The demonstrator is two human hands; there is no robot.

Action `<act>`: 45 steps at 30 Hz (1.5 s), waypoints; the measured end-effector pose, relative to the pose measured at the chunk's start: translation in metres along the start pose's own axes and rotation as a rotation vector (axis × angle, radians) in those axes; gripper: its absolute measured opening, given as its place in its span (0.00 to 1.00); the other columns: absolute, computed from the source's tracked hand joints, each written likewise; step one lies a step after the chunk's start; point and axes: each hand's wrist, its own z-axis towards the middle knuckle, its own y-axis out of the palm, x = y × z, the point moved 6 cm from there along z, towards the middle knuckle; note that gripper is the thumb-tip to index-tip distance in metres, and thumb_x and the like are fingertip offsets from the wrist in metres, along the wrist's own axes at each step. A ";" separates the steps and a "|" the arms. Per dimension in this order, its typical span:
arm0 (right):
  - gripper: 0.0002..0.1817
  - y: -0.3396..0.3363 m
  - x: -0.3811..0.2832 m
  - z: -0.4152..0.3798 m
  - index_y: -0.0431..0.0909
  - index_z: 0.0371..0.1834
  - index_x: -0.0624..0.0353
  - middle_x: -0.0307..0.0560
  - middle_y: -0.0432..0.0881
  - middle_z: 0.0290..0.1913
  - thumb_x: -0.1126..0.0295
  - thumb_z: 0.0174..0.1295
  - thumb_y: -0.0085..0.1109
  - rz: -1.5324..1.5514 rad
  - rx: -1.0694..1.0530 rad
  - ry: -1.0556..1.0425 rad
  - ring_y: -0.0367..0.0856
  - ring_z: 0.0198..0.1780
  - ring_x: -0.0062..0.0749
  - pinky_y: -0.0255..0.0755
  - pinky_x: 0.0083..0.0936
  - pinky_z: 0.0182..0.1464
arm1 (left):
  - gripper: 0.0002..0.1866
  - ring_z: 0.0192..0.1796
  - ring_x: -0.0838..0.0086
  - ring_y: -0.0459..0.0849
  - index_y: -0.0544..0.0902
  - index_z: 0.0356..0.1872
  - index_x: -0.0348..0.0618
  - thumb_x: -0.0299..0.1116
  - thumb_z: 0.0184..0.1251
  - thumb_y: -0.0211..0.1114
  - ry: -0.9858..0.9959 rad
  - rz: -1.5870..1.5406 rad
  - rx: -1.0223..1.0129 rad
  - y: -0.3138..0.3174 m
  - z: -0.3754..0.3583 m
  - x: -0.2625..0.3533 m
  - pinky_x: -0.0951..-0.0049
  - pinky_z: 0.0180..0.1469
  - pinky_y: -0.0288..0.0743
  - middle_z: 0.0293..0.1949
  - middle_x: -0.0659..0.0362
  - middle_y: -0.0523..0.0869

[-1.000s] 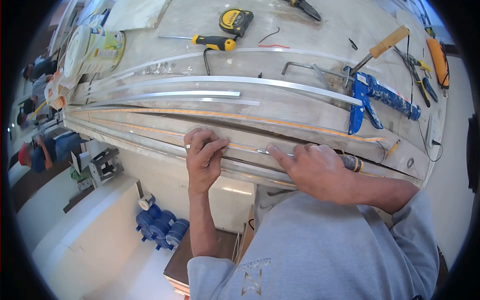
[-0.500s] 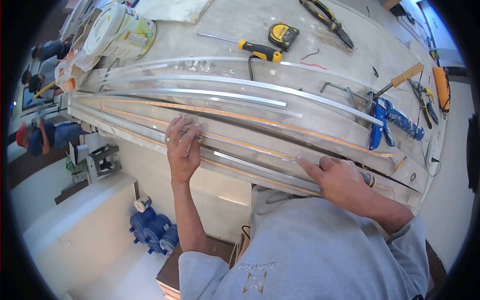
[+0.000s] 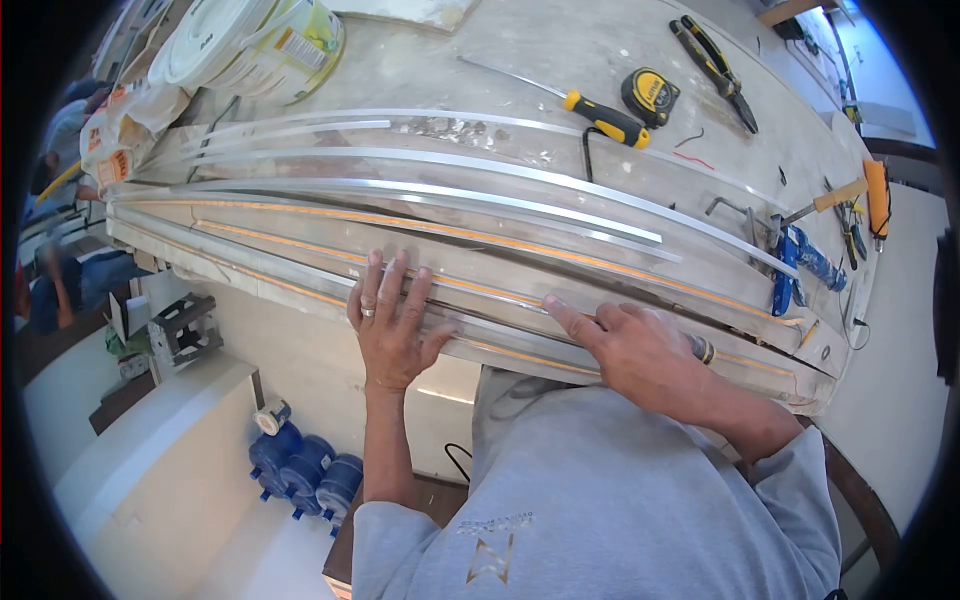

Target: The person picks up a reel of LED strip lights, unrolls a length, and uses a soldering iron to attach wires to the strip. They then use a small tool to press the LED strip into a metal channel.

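Observation:
My left hand (image 3: 393, 325) lies over a thin metal channel (image 3: 480, 322) at the table's near edge, palm down, fingers spread. My right hand (image 3: 645, 352) is wrapped round a hand tool with a dark, round handle (image 3: 702, 348); its kind is mostly hidden by my palm. The index finger stretches along the tool toward a narrow orange strip (image 3: 470, 284), which looks like LED tape in a channel. Beyond both hands runs a second orange strip (image 3: 440, 226). Several bare aluminium profiles (image 3: 500, 212) lie past it, roughly parallel.
Farther back are a yellow-black screwdriver (image 3: 610, 120), a tape measure (image 3: 650, 97) and pliers (image 3: 716, 70). A blue clamp-like tool (image 3: 790, 268) lies right. A white bucket (image 3: 290, 55) stands at left. Blue water bottles (image 3: 300, 465) sit on the floor below; people are at far left.
My left hand has gone from curled fingers to spread and flat. My right hand keeps its grip, with the index finger on the strip. The whole view has shifted slightly.

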 end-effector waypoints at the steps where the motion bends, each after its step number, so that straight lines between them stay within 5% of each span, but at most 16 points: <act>1: 0.37 -0.001 -0.004 0.006 0.60 0.84 0.48 0.61 0.83 0.44 0.75 0.69 0.50 -0.010 -0.008 0.001 0.88 0.45 0.57 0.83 0.50 0.46 | 0.37 0.81 0.48 0.65 0.78 0.73 0.56 0.68 0.73 0.59 -0.003 -0.005 0.000 0.002 -0.004 -0.004 0.47 0.76 0.54 0.77 0.52 0.73; 3: 0.37 -0.003 -0.012 0.017 0.60 0.84 0.48 0.61 0.83 0.44 0.75 0.70 0.50 -0.023 -0.020 0.004 0.88 0.45 0.57 0.83 0.50 0.45 | 0.43 0.82 0.48 0.63 0.78 0.73 0.56 0.76 0.71 0.50 -0.013 -0.017 -0.035 0.010 -0.010 -0.010 0.46 0.79 0.48 0.78 0.52 0.72; 6: 0.36 -0.004 -0.018 0.031 0.60 0.84 0.48 0.61 0.83 0.44 0.74 0.70 0.50 -0.042 -0.054 0.015 0.88 0.45 0.56 0.83 0.49 0.44 | 0.41 0.83 0.52 0.62 0.80 0.72 0.58 0.75 0.71 0.54 -0.029 -0.082 -0.010 0.014 -0.013 -0.014 0.49 0.82 0.40 0.78 0.55 0.73; 14: 0.36 -0.006 -0.026 0.052 0.62 0.83 0.48 0.59 0.83 0.45 0.72 0.70 0.52 -0.086 -0.087 0.006 0.89 0.45 0.52 0.85 0.46 0.40 | 0.36 0.84 0.54 0.62 0.82 0.69 0.59 0.71 0.73 0.55 -0.030 -0.141 0.053 0.020 -0.014 -0.016 0.45 0.82 0.36 0.76 0.56 0.77; 16: 0.37 -0.006 -0.029 0.052 0.61 0.84 0.47 0.56 0.82 0.43 0.73 0.69 0.52 -0.108 -0.078 0.013 0.88 0.45 0.51 0.84 0.47 0.41 | 0.37 0.84 0.49 0.60 0.81 0.70 0.51 0.68 0.74 0.55 0.025 -0.107 0.049 0.022 -0.015 -0.015 0.41 0.82 0.34 0.76 0.50 0.76; 22: 0.38 -0.013 -0.038 0.055 0.61 0.83 0.46 0.56 0.82 0.41 0.71 0.67 0.55 -0.215 -0.079 0.019 0.88 0.44 0.50 0.83 0.46 0.38 | 0.34 0.83 0.50 0.63 0.82 0.69 0.56 0.67 0.74 0.56 0.015 -0.093 -0.018 0.017 -0.015 -0.016 0.42 0.82 0.32 0.75 0.53 0.77; 26: 0.37 -0.019 -0.037 0.056 0.62 0.82 0.48 0.58 0.83 0.43 0.71 0.66 0.55 -0.134 -0.119 0.047 0.88 0.45 0.54 0.83 0.50 0.41 | 0.33 0.83 0.59 0.65 0.82 0.70 0.66 0.70 0.73 0.54 -0.047 -0.045 -0.072 0.005 -0.014 -0.042 0.42 0.81 0.33 0.78 0.59 0.74; 31: 0.37 -0.018 -0.038 0.056 0.63 0.82 0.49 0.57 0.83 0.42 0.73 0.66 0.55 -0.152 -0.083 0.014 0.87 0.46 0.56 0.82 0.50 0.43 | 0.32 0.83 0.59 0.63 0.81 0.71 0.68 0.69 0.75 0.50 -0.130 0.010 -0.057 -0.014 -0.013 -0.106 0.40 0.80 0.35 0.80 0.58 0.71; 37: 0.38 -0.019 -0.041 0.054 0.63 0.82 0.48 0.55 0.81 0.43 0.74 0.66 0.53 -0.182 -0.099 0.031 0.86 0.48 0.54 0.80 0.50 0.45 | 0.32 0.84 0.58 0.61 0.79 0.74 0.65 0.64 0.74 0.51 -0.202 0.053 -0.045 -0.029 -0.009 -0.138 0.40 0.79 0.36 0.82 0.57 0.67; 45: 0.36 -0.011 -0.044 0.047 0.64 0.82 0.46 0.57 0.82 0.45 0.75 0.68 0.52 -0.267 0.005 0.029 0.86 0.47 0.56 0.80 0.52 0.44 | 0.42 0.86 0.60 0.57 0.70 0.79 0.53 0.60 0.66 0.65 -0.301 0.009 0.022 -0.031 -0.005 -0.094 0.43 0.80 0.40 0.84 0.57 0.63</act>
